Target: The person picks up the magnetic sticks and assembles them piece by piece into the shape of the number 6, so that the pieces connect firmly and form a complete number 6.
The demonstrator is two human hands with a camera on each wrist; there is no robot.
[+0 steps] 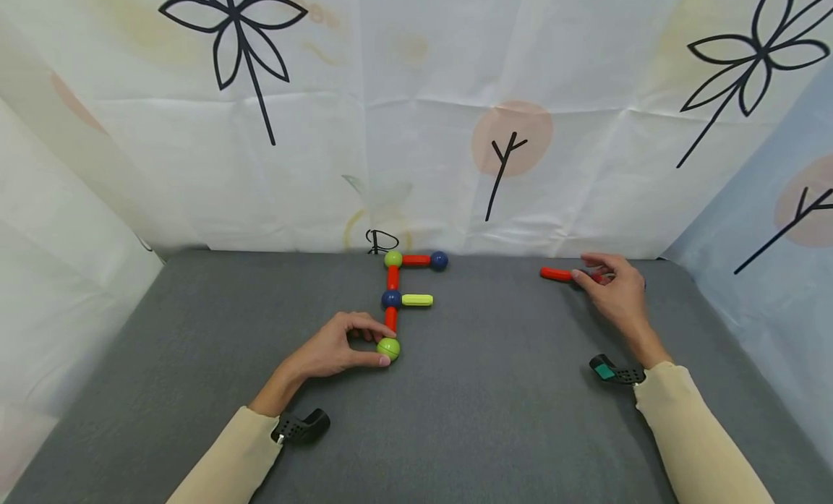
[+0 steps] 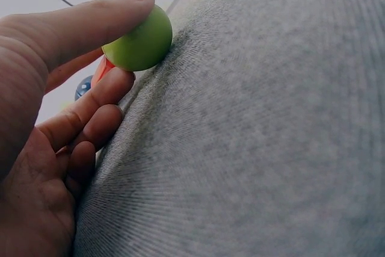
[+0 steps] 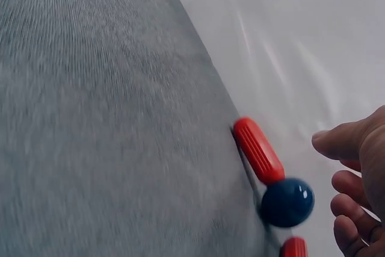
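Note:
A connected figure of rods and balls lies on the grey table. Its upright has a green ball (image 1: 393,259) at the top, a blue ball (image 1: 391,299) midway and another green ball (image 1: 388,348) at the bottom, joined by red rods. From the upright, a red rod (image 1: 416,260) ending in a blue ball (image 1: 439,261) and a yellow-green rod (image 1: 417,300) point right. My left hand (image 1: 341,345) pinches the bottom green ball between thumb and fingers. Over at the right, my right hand (image 1: 614,291) hovers with loosely bent fingers beside a red rod (image 3: 260,150) and blue ball (image 3: 287,203).
A second red rod (image 3: 294,247) lies past that blue ball, partly out of frame. Behind the grey table (image 1: 481,395) hangs a white cloth (image 1: 423,178) with printed plants, meeting its back edge. Each wrist wears a black band.

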